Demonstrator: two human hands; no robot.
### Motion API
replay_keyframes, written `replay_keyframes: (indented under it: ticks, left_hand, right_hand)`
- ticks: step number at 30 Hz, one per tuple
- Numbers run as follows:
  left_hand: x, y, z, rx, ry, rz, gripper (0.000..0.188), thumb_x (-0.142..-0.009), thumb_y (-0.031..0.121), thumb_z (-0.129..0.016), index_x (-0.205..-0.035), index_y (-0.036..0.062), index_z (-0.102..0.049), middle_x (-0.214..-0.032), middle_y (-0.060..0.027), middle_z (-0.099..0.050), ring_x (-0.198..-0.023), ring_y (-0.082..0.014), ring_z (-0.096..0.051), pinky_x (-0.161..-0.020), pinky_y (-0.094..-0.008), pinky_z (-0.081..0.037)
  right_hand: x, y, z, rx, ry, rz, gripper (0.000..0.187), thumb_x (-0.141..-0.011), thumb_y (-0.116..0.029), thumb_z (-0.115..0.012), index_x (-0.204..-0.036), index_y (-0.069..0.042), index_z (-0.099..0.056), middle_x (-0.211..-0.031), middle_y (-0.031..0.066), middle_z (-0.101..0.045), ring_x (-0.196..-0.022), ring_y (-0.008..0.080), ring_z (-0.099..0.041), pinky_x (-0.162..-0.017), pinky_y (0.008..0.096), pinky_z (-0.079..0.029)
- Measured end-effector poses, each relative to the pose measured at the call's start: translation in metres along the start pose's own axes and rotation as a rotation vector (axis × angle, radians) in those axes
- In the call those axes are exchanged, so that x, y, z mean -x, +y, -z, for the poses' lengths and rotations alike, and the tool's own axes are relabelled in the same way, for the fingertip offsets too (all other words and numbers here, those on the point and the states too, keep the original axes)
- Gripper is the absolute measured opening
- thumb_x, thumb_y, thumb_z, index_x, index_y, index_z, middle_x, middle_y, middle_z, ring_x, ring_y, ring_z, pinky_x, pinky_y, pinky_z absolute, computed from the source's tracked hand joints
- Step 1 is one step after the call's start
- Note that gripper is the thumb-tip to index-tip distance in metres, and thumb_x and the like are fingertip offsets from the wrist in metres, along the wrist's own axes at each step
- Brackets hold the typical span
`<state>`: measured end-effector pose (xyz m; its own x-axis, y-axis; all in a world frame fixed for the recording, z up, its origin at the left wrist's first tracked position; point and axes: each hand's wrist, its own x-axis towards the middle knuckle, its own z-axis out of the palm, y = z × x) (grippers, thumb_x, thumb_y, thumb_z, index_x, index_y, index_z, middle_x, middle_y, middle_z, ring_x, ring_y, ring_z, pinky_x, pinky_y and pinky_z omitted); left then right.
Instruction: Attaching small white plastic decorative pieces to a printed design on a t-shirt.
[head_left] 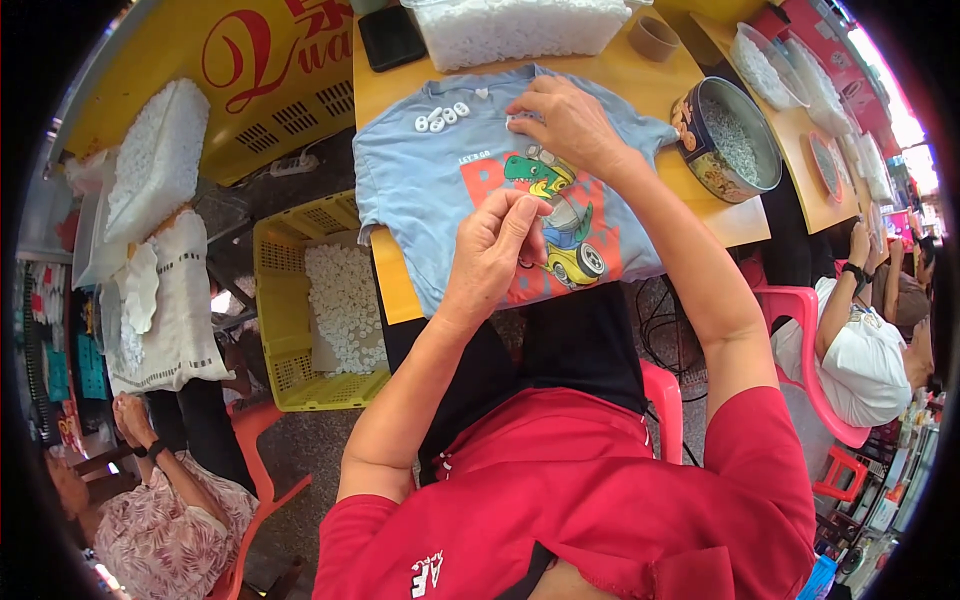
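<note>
A blue T-shirt [395, 165] with a dinosaur-and-car print is spread over the wooden table in front of me. My left hand [495, 243] is closed above the print, thumb pressed on curled fingers; anything inside is hidden. Farther up the shirt, my right hand [570, 125] has its thumb and index finger around a small white plastic piece, mostly covered by the fingertips. Several white oval plastic pieces [436, 119] with dark holes lie grouped on the shirt to the left of my right hand.
Behind the shirt stand a clear tub [520, 35] of white pieces, a black tray [392, 38] and a brown bowl [654, 38]. A round tin [735, 140] holds small metallic parts. A yellow crate [290, 330] of white pieces sits lower left. People sit at both sides.
</note>
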<state>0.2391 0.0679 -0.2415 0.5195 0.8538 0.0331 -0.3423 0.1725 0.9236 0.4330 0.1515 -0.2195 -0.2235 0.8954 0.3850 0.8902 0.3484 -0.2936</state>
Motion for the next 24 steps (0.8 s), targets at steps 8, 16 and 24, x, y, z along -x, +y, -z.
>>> replay_keyframes:
  ticks: [8, 16, 24]
  left_hand:
    - [0.0, -0.002, 0.001, 0.039, 0.006, -0.005, 0.027, -0.104, 0.026, -0.049, -0.1, 0.0021, -0.061, -0.069, 0.0007, -0.058, -0.061, -0.0059, -0.056, -0.056, -0.0206, -0.044]
    - [0.002, 0.008, -0.004, 0.1, 0.075, -0.074, 0.024, -0.103, 0.023, -0.05, -0.104, 0.0009, -0.06, -0.074, -0.0015, -0.06, -0.065, -0.0077, -0.058, -0.06, -0.0213, -0.046]
    - [0.002, 0.018, -0.009, 0.124, 0.191, -0.175, 0.02, -0.101, 0.016, -0.055, -0.112, 0.0, -0.058, -0.085, -0.0037, -0.063, -0.078, -0.009, -0.06, -0.07, -0.0235, -0.049]
  right_hand:
    - [0.007, -0.003, -0.001, -0.135, 0.063, 0.006, 0.016, -0.085, -0.019, -0.069, -0.095, -0.006, -0.071, -0.091, 0.0074, -0.066, -0.083, 0.0244, -0.063, -0.075, 0.0361, -0.05]
    - [0.03, -0.029, 0.037, -1.112, -0.101, -0.467, 0.024, -0.091, -0.021, -0.07, -0.103, 0.0, -0.068, -0.088, 0.0016, -0.067, -0.073, 0.0047, -0.054, -0.066, 0.0199, -0.046]
    - [0.061, -0.063, 0.053, -1.399, -0.159, -0.551, 0.027, -0.091, -0.017, -0.069, -0.111, 0.0, -0.066, -0.093, 0.0029, -0.067, -0.072, 0.0077, -0.058, -0.068, 0.0217, -0.05]
